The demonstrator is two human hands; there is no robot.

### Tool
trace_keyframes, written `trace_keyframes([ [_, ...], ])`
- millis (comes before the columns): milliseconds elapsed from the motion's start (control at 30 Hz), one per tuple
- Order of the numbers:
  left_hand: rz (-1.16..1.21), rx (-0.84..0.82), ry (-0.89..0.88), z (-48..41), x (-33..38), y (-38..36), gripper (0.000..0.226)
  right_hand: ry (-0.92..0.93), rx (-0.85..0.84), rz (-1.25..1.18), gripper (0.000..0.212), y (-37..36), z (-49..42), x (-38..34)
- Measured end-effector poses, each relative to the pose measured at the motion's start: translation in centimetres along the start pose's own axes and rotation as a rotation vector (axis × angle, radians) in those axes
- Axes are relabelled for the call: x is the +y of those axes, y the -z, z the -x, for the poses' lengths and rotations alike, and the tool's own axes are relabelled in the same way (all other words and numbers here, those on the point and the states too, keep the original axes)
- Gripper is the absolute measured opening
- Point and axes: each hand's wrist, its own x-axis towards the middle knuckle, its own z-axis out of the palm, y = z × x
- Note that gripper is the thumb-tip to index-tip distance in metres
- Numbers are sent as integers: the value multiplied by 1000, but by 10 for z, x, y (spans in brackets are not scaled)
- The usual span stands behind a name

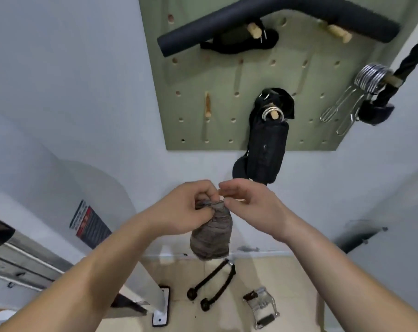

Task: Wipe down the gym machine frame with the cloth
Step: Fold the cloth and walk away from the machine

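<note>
Two hands are up in front of the wall, holding the cloth (211, 236) between them. The left hand (186, 207) pinches the top edge of the cloth with bent fingers (203, 196), and the rest of the cloth hangs down in a soft bunch. The right hand (253, 207) is just beside that edge. Its fingers are half curled, and I cannot tell if they grip the cloth or only touch it.

I think this is the getting-ready step: opening or folding the cloth. No wiping is going on yet. The white frame (155, 291) stands low on the left, well apart from the cloth. Next, the cloth has to be held in a flat pad and taken down to the frame.

I see no bucket, box or bin. Handles (212, 286) lie loose on the floor (287, 283).
</note>
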Motion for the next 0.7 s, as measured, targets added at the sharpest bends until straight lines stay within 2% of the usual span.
trace_keyframes([
  [100,88,157,-49,-15,9,17,10,-32,-148,-126,18,18,-25,-13],
  [200,63,322,-58,-33,14,34,14,-18,-208,-101,11,36,-47,-31],
  [267,16,412,-44,-46,16,52,18,-26,-137,-91,14,48,-66,-46],
  [367,27,463,-70,-67,23,82,20,-17,-7,-94,14,62,-99,-72],
  [467,171,530,-87,-92,32,113,20,37,120,-116,5,74,-130,-92],
  [567,224,613,-90,-120,34,141,22,95,285,-99,10,79,-162,-99],
  [633,174,739,-108,-142,27,148,19,168,407,-34,9,75,-183,-96],
  [700,8,854,-86,-162,11,146,17,209,498,132,5,68,-203,-84],
])
